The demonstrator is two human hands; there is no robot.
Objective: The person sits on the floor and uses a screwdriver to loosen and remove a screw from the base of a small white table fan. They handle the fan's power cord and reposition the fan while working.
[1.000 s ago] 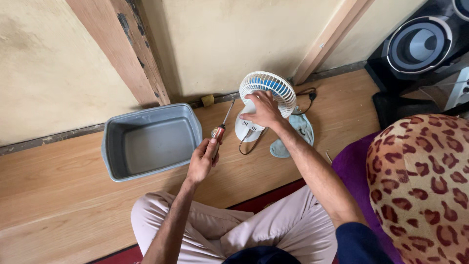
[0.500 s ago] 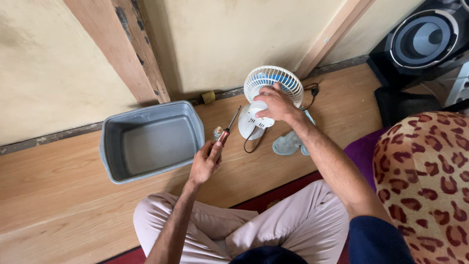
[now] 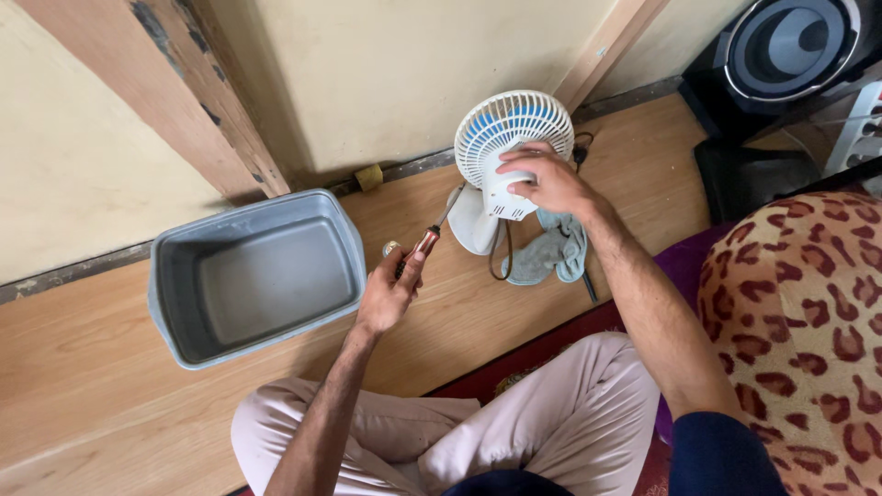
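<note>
A pale wooden floor (image 3: pixel 514 321) carries everything here, running up to a cream plastered wall (image 3: pixel 404 64) crossed by two slanting wooden beams. A black loudspeaker (image 3: pixel 790 46) with a grey cone stands in the far right corner, and a leopard-print cushion (image 3: pixel 799 321) fills the right edge, lying over purple cloth. The person sits cross-legged in light trousers on a dark red rug.

A grey rectangular plastic tub (image 3: pixel 175 303) sits on the floor to the left, just beside the left hand, its inside bare. Near the middle, close to the wall, stands a small white desk fan with a round wire guard and blue blades (image 3: pixel 510 129), with its guard turned towards the wall and its back towards the person. A crumpled pale blue-grey cloth (image 3: pixel 551 253) lies on the floor at the fan's base, and a dark cord loops beside it.

The right hand (image 3: pixel 542 179) wraps over the white motor housing at the back of the fan, fingers curled closed against it. The left hand (image 3: pixel 390 294) grips a screwdriver with a reddish-brown handle (image 3: pixel 424 243), fingers shut round the handle, the metal shaft pointing up towards the fan's base. A small yellowish block (image 3: pixel 369 176) rests against the foot of the wall, well apart from both hands.
</note>
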